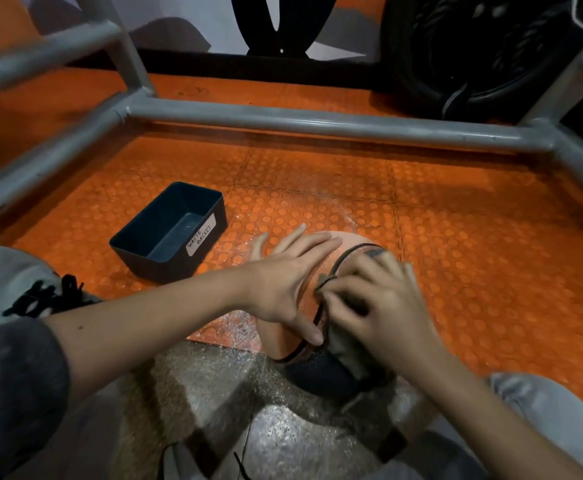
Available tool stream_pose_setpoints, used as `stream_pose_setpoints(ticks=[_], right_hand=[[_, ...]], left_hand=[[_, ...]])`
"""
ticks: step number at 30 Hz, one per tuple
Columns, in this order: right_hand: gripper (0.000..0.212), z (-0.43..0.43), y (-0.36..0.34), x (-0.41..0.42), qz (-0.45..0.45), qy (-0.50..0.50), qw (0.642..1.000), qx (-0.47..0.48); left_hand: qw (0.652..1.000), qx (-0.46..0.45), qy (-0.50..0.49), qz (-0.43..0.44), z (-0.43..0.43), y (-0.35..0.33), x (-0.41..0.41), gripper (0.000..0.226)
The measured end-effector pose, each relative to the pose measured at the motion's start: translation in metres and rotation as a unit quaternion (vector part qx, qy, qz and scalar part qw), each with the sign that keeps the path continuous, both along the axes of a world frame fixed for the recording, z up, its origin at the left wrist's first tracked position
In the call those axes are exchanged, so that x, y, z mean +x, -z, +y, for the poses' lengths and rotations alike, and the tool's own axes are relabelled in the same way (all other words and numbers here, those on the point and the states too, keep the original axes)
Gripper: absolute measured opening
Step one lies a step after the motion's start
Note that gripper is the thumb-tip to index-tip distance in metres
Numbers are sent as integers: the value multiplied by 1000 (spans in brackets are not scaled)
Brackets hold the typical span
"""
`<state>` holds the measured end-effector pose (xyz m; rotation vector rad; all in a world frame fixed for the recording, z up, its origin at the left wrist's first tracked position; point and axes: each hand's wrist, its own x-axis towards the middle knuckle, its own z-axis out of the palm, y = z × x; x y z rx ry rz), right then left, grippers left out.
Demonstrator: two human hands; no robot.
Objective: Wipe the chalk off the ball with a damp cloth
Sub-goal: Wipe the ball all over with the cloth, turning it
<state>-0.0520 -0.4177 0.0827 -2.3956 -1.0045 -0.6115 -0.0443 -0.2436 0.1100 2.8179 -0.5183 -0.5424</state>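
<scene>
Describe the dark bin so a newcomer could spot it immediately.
Start at the grey pipe frame over the orange studded mat. Left of the basketball sits an open rectangular dark bin. Only it carries a white label reading WASTE BASKET.

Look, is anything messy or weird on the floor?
Yes: whitish speckles are scattered on the orange mat beside the ball, where the right hand holds a cloth, plus a pale smear beyond it. Maybe chalk dust or drips; I cannot tell which.
</scene>
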Motion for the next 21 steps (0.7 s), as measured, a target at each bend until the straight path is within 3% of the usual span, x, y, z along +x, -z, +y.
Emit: stream_pose_setpoints(ticks=[5,8,12,15,18,21], right_hand=[[13,-17,-6,54,183,113,966,145],[13,-6,-4,31,108,125,983,77],[20,4,3,-10,-2,-9,1000,-5],[14,-8,-1,25,82,55,993,62],[26,-21,-4,64,240,107,944,200],[13,-11,1,46,172,143,962,154]], left_hand=[[1000,-9,-12,13,-1,-3,2,130],[1000,-1,-8,15,0,-4,3,130],[1000,3,4,13,1,-4,0,131],[1000,-4,0,18,2,-4,-1,130],[1000,-6,1,22,3,-4,1,131],[1000,3,7,19,5,-5,3,132]])
